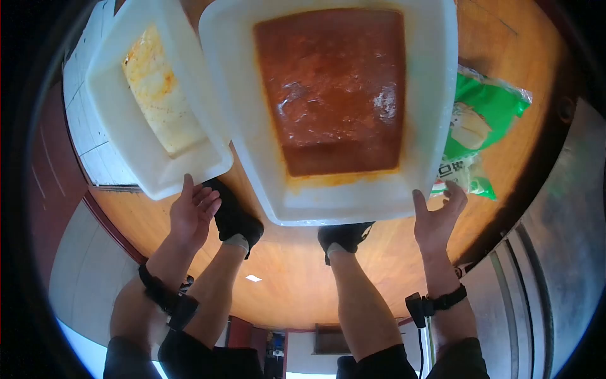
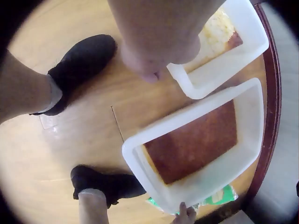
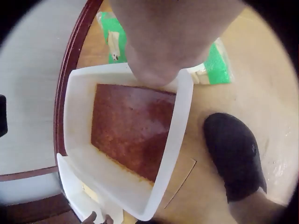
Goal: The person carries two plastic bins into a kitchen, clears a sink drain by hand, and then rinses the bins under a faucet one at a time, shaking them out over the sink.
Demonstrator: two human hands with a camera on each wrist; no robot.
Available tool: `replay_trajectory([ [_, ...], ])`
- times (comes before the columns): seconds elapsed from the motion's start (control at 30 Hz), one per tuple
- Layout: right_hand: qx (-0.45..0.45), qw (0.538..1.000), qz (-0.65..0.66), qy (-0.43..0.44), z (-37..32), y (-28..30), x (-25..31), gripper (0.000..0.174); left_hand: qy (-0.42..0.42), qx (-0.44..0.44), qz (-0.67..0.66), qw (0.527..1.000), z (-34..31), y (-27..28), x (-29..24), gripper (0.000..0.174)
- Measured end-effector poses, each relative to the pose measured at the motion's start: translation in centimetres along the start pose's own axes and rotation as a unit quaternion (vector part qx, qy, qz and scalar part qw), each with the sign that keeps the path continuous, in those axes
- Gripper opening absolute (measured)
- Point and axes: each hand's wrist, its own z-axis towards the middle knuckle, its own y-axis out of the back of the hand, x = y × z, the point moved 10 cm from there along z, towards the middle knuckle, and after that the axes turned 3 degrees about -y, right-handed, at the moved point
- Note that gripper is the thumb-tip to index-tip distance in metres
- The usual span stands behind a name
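A large white tub [image 1: 341,205] holds a reddish-brown liquid or sauce [image 1: 334,95]. To its left stands a second white tub [image 1: 107,82] with yellow-orange residue [image 1: 151,82] on its bottom. My left hand [image 1: 194,211] is near the front corner of that second tub, palm turned up and fingers relaxed; whether it touches the rim is unclear. At the large tub's front right corner is my right hand [image 1: 439,218], thumb raised and fingers loosely bent, holding nothing visible. The right wrist view shows the large tub [image 3: 182,112] below the hand [image 3: 154,60].
Green and white plastic packages [image 1: 483,117] lie on the wooden floor [image 1: 284,278] right of the large tub. Two feet in black shoes [image 1: 237,215] stand just in front of the tubs. A metallic surface [image 1: 568,208] is at the far right.
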Motion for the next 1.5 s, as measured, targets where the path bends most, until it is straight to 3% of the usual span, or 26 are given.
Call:
replay_trajectory([
  [0.07,-0.064,0.994,-0.078,0.032,0.5,2.0,2.3,0.089,-0.005,-0.009,0.005,1.000,0.5,-0.8,0.5,0.044],
  [0.17,-0.056,0.989,-0.136,0.023,1.8,1.1,1.8,0.104,-0.019,0.027,-0.065,0.997,1.8,-2.2,1.0,0.041],
  [0.23,-0.001,0.999,-0.037,-0.013,2.5,-1.0,0.2,0.086,-0.022,0.060,-0.116,0.991,2.1,-2.4,1.0,0.033],
  [0.27,0.020,1.000,0.016,-0.004,2.9,-1.3,2.1,0.071,-0.024,0.059,-0.119,0.991,1.9,-2.6,1.1,0.033],
  [0.37,0.027,0.998,0.039,-0.045,3.4,-2.4,1.7,0.061,0.011,0.099,-0.185,0.978,0.9,-5.2,3.0,0.025],
  [0.43,0.023,0.998,0.017,-0.049,3.6,-2.6,1.8,0.053,-0.008,0.045,-0.218,0.975,0.1,-5.3,4.2,0.020],
  [0.5,0.016,0.999,-0.013,-0.035,4.1,-2.8,1.7,0.048,-0.008,0.043,-0.250,0.967,-0.3,-5.3,4.7,0.024],
  [0.7,0.088,0.993,0.073,-0.042,4.1,-3.6,0.7,0.030,-0.070,0.075,-0.301,0.948,-0.3,-2.9,4.3,0.033],
  [0.8,0.073,0.974,0.215,0.006,4.1,-3.8,1.0,0.020,-0.065,0.063,-0.304,0.948,0.3,-0.7,3.4,0.035],
  [0.9,0.109,0.967,0.226,-0.036,4.6,-4.9,1.3,0.009,-0.086,0.058,-0.267,0.958,0.5,1.3,2.0,0.036],
  [1.1,0.087,0.973,0.216,0.003,3.1,-3.5,4.5,0.008,-0.104,0.075,-0.188,0.974,-0.1,5.6,-0.4,0.039],
  [1.2,0.085,0.978,0.188,0.018,1.1,-3.2,5.2,0.005,-0.125,0.049,-0.193,0.972,-0.8,9.6,-1.0,0.040],
  [1.3,0.082,0.974,0.186,0.101,0.5,-3.2,5.6,0.003,-0.138,-0.013,-0.218,0.966,-2.2,13.2,0.4,0.037],
  [1.37,0.144,0.983,0.106,0.033,-0.4,-3.9,5.1,0.006,-0.139,0.003,-0.241,0.961,-1.6,13.9,0.9,0.034],
  [1.4,0.150,0.982,0.106,0.049,-1.1,-4.1,6.2,0.006,-0.127,0.009,-0.251,0.960,-1.4,14.8,1.1,0.032],
  [1.5,0.164,0.963,0.215,0.015,-2.0,-4.4,6.1,0.012,-0.139,0.019,-0.257,0.956,-0.6,15.8,1.4,0.029],
])
